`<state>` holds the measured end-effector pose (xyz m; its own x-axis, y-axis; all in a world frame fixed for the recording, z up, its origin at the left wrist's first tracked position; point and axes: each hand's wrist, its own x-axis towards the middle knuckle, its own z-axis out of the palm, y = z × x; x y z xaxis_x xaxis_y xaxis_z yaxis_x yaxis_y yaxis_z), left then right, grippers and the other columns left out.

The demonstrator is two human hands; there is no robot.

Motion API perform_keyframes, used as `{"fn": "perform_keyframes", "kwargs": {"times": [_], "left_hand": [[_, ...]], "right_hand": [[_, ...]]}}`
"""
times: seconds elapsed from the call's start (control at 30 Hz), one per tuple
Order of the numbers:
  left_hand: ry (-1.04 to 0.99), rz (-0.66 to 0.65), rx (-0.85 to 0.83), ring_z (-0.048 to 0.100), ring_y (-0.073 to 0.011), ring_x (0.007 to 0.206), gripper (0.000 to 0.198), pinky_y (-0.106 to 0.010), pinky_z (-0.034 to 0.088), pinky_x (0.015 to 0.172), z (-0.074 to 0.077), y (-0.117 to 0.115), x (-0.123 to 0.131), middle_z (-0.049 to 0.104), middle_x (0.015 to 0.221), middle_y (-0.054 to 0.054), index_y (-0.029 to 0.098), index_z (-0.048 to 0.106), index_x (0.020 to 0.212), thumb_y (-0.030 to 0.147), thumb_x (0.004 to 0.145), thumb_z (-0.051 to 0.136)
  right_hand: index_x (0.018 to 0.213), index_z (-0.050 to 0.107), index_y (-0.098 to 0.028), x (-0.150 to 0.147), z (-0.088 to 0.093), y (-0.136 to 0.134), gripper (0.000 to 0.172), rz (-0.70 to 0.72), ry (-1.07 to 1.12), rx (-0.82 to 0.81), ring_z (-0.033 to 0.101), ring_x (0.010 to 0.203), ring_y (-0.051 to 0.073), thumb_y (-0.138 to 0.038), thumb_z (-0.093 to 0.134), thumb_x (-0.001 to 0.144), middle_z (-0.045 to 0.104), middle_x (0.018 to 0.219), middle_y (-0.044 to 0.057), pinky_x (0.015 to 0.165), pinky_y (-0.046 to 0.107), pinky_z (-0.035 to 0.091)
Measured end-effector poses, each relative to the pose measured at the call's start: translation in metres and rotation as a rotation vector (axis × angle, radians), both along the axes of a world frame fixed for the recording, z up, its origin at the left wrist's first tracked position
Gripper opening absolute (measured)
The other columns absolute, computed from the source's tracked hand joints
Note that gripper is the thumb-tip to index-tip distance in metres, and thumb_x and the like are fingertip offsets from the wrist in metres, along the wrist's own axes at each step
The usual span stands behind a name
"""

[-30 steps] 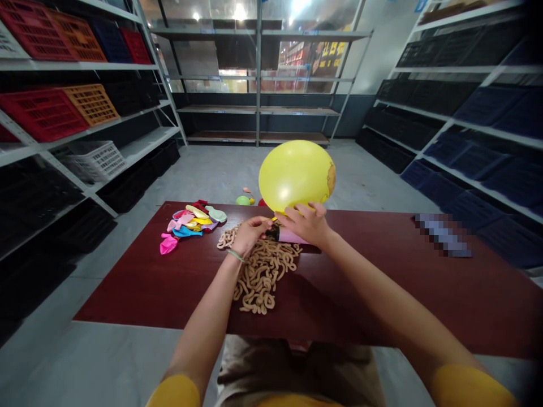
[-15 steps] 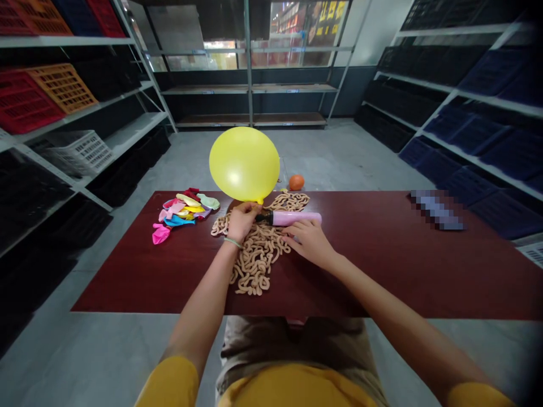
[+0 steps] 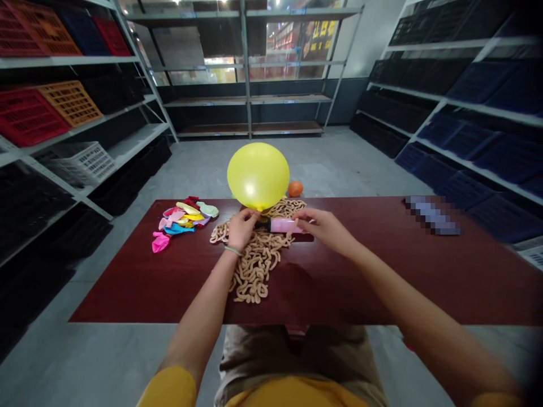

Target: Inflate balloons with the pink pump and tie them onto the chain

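A large inflated yellow balloon (image 3: 258,175) stands up above the pile of tan, cord-like rings (image 3: 257,260). My left hand (image 3: 242,228) pinches the balloon's neck, beside the black end of a pink tube-shaped pump (image 3: 282,226). The pump lies across the tan pile. Over the pump's right part is my right hand (image 3: 316,226), with its fingers bent and thumb close to the fingertips; whether it grips anything is too small to tell. Several uninflated balloons (image 3: 182,217) in mixed colours lie to the left.
An orange ball-like object (image 3: 296,189) is at the far edge of the dark red table (image 3: 382,265). A pixelated flat item (image 3: 432,215) lies at the right. Shelves with crates (image 3: 70,102) stand on both sides.
The yellow balloon has shifted right and looks smaller. My right hand has lifted from beside the pump to over its right part, its fingers drawn together. The camera view has tilted up slightly.
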<state>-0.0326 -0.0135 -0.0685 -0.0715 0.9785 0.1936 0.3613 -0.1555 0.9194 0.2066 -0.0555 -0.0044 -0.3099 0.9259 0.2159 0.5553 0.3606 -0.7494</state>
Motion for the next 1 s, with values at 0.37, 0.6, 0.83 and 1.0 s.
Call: {"fn": "perform_keyframes", "kwargs": {"times": [0.37,0.6,0.83,1.0], "left_hand": [[0.034,-0.046,0.038,0.059,-0.0152,0.070,0.029,-0.024,0.042,0.068,-0.002,-0.006,0.009,0.069,0.076,-0.002,0.016,0.072,0.084,0.041,0.086,0.057],[-0.001,-0.059,0.044,0.061,-0.0154,0.074,0.026,-0.025,0.043,0.072,-0.007,-0.005,0.013,0.070,0.079,-0.002,0.017,0.071,0.083,0.039,0.086,0.057],[0.115,0.057,0.136,0.060,-0.0160,0.076,0.025,-0.027,0.044,0.077,-0.005,-0.006,0.008,0.067,0.082,-0.004,0.018,0.071,0.091,0.037,0.089,0.054],[0.274,0.205,0.303,0.056,-0.0214,0.098,0.020,-0.032,0.043,0.091,-0.001,-0.009,0.007,0.058,0.100,-0.010,0.019,0.074,0.085,0.034,0.085,0.062]], "right_hand": [[0.086,0.070,-0.020,-0.039,0.110,0.050,0.023,0.024,-0.290,0.494,0.059,0.078,0.015,-0.032,0.052,0.092,0.066,0.082,0.000,0.071,0.029,0.041],[0.091,0.067,-0.020,-0.093,0.111,0.090,0.018,-0.036,-0.363,0.591,0.055,0.078,0.015,-0.025,0.051,0.094,0.065,0.087,0.001,0.068,0.029,0.036],[0.089,0.064,-0.016,-0.097,0.041,0.059,0.017,-0.001,-0.682,0.647,0.054,0.080,0.017,-0.016,0.048,0.094,0.062,0.088,0.006,0.060,0.031,0.029],[0.095,0.062,-0.018,-0.078,-0.004,0.042,0.019,-0.103,-0.526,0.607,0.055,0.082,0.016,-0.024,0.045,0.099,0.063,0.089,0.005,0.065,0.029,0.033]]}}
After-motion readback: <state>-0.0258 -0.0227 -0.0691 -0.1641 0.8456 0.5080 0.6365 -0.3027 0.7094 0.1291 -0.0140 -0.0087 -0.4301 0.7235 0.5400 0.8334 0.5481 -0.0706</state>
